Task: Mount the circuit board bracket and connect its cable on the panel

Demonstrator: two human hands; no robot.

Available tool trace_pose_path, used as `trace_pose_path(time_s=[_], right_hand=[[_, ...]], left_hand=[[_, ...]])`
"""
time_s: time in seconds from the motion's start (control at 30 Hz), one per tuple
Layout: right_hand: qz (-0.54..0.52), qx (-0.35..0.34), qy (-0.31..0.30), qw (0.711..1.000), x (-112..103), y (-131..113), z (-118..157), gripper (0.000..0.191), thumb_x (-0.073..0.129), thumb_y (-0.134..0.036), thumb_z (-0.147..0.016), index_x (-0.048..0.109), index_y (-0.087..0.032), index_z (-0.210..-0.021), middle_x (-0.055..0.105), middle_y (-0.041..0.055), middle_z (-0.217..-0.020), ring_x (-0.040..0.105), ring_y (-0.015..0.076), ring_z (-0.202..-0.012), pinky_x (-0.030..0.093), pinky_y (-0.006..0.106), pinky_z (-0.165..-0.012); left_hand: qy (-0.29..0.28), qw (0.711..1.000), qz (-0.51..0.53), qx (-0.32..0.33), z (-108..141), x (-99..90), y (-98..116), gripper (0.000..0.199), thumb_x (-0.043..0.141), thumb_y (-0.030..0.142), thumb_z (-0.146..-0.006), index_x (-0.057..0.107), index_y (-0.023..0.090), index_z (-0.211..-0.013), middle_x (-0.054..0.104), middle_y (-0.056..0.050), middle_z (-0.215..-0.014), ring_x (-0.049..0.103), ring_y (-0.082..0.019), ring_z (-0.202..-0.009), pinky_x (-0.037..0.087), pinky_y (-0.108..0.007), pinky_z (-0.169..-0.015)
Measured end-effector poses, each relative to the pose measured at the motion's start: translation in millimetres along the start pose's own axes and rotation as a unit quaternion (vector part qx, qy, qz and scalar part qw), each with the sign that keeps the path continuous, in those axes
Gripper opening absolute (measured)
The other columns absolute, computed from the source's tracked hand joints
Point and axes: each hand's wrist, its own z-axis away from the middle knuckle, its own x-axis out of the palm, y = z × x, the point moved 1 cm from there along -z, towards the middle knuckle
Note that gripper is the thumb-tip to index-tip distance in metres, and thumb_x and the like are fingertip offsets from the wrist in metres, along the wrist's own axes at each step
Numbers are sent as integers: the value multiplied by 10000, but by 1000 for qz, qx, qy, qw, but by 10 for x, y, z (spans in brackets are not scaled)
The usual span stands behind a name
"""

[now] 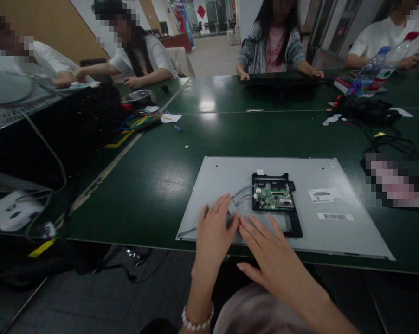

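A flat silver-grey panel (223,174) lies at the table's near edge. On it sits a black plastic frame (295,225) with a green circuit board (272,199). Grey cables (243,190) run from the board toward my left hand (214,227), beside a small grey tape-like piece (232,208). My left hand rests over the panel's left part, fingers bent around the cables; what lies under them is hidden. My right hand (267,246) has its fingers spread over the panel's lower middle, fingertips near my left thumb, with nothing visible in its grasp.
A person across the green table (153,185) holds a black flat object (282,81). Other people sit at both far sides. Bottles (369,74), tangled black cables (365,110) and a blurred pink item (393,181) are at right. Wires (136,123) and a white device (16,211) are at left.
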Motion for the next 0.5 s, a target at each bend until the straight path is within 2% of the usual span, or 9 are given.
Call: trace_pose_path(time_s=[0.1, 0.2, 0.27, 0.33, 0.4, 0.5], right_hand=[[-13, -11, -2, 1000, -104, 39, 62, 554, 498, -367, -951, 413, -165, -1460, 444, 67, -1514, 349, 269, -1429, 277, 579, -1176], [-37, 8, 23, 999, -283, 178, 206, 527, 493, -315, -942, 412, -241, -1458, 380, 33, -1557, 295, 272, -1454, 326, 562, -1156], [-59, 70, 84, 992, -433, 352, 345, 514, 477, -316, -947, 408, -283, -1455, 321, 34, -1587, 280, 274, -1460, 372, 535, -1137], [-85, 146, 143, 975, -582, 575, 501, 480, 451, -314, -956, 429, -334, -1435, 344, 30, -1575, 314, 277, -1445, 370, 547, -1134], [-104, 210, 199, 952, -718, 810, 645, 454, 463, -337, -954, 465, -373, -1407, 412, 34, -1536, 374, 293, -1413, 301, 581, -1158], [-133, 289, 273, 908, -886, 1128, 811, 409, 476, -348, -957, 515, -430, -1355, 472, 13, -1495, 428, 257, -1380, 299, 510, -1167]], left_hand=[[12, 1000, -2, 8, -6, -19, 17, 400, 532, 254, -919, 534, 197, -1315, 561, -123, -1388, 528, -260, -1289, 342, -501, -1104], [25, 1000, 8, 10, -42, -50, 18, 390, 554, 256, -900, 547, 195, -1285, 579, -128, -1366, 545, -272, -1264, 351, -504, -1096], [33, 999, 23, 5, -74, -69, 20, 402, 573, 238, -876, 543, 193, -1275, 592, -126, -1345, 555, -281, -1245, 357, -511, -1091], [45, 998, 46, 2, -103, -87, 28, 448, 586, 214, -855, 516, 194, -1298, 592, -123, -1337, 550, -288, -1241, 372, -511, -1083], [56, 995, 80, 1, -123, -113, 37, 492, 586, 208, -860, 475, 201, -1340, 568, -123, -1359, 531, -283, -1260, 393, -489, -1081], [72, 989, 128, -10, -137, -182, 37, 497, 559, 231, -903, 429, 207, -1383, 508, -126, -1416, 481, -257, -1316, 388, -444, -1111]])
